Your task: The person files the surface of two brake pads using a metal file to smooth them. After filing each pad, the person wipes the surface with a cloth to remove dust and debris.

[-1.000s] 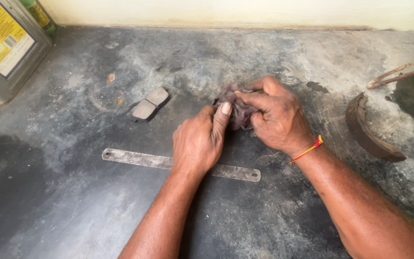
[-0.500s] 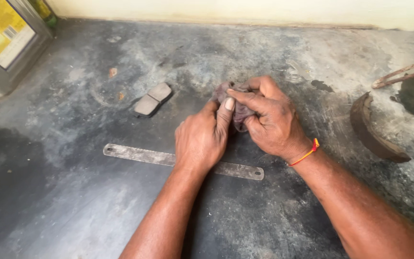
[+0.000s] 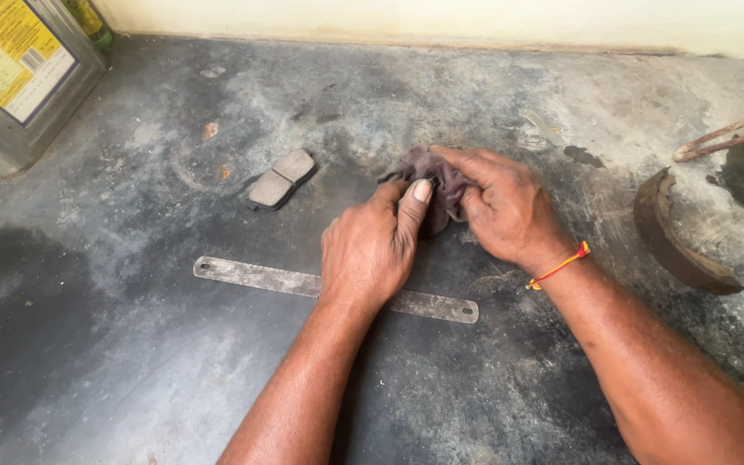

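Tin can (image 3: pixel 19 82): a big metal can with a yellow label stood at the far left corner of the stained concrete floor (image 3: pixel 114 379), well apart from my hands.

Brake pad (image 3: pixel 280 179): a small grey pad lay flat to the left of my hands, near but untouched.

Metal strip (image 3: pixel 251 275): a long flat bar with a hole at each end lay across the floor; my left wrist passed over its middle.

Left hand (image 3: pixel 370 250): I had it curled, thumb up and pressed against the rag, fingers tucked under. It steadied the bundle from the near side. Whether anything lay inside the fingers I could not tell.

Rag (image 3: pixel 437 181): a crumpled dark purplish cloth sat between both hands, on the floor or just above it. It seemed wrapped around a small part, though the cloth hid it.

Right hand (image 3: pixel 503 207): closed over the rag from the right, fingertips pinching the folds at the top. An orange thread band (image 3: pixel 559 265) ringed that wrist.

Doing it well: I judged the wiping needed firm thumb pressure, the cloth kept bunched tight, and the part turned a little at a time.

Curved shoe (image 3: pixel 678 245): a rusty curved piece lay at the right, apart from my forearm.

Rods (image 3: pixel 728 138): two thin rusty rods crossed the far right edge.
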